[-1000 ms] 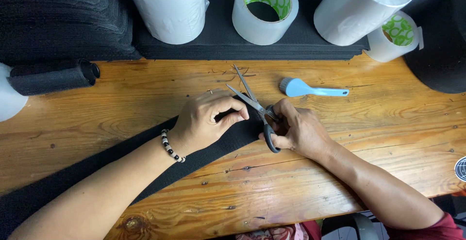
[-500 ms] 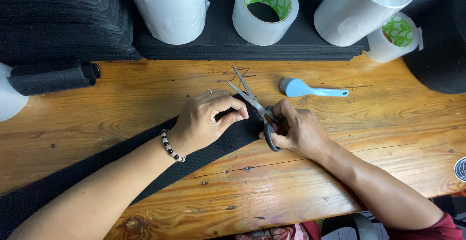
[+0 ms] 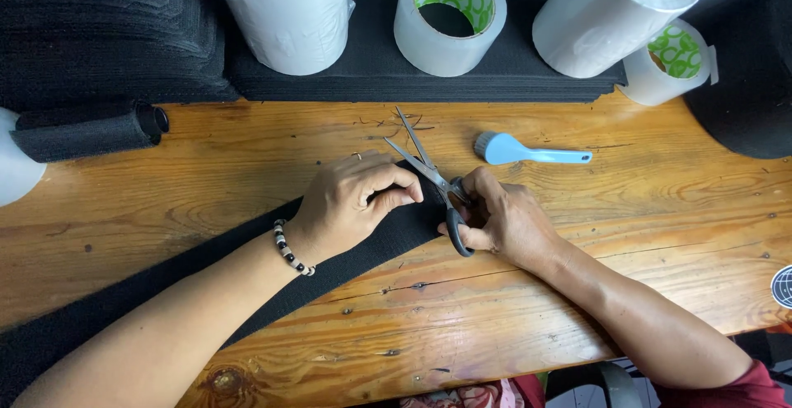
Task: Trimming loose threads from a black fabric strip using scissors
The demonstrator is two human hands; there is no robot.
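Near the table's (image 3: 247, 152) middle, the right hand (image 3: 503, 222) grips the scissors (image 3: 433, 179) by their handles, blades parted and pointing toward the far edge. The left hand (image 3: 355, 202) is curled down on the black strap (image 3: 346, 259), which runs diagonally toward the near left corner. A blue brush (image 3: 528, 150) lies just beyond; tape rolls (image 3: 450, 16) line the far edge.

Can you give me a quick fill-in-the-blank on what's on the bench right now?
1. The right hand holds a pair of ____.
2. The left hand presses on a strip of black ____.
3. The small brush is coloured ____.
4. The scissor blades stand ____.

Missing words: scissors; fabric; blue; open.
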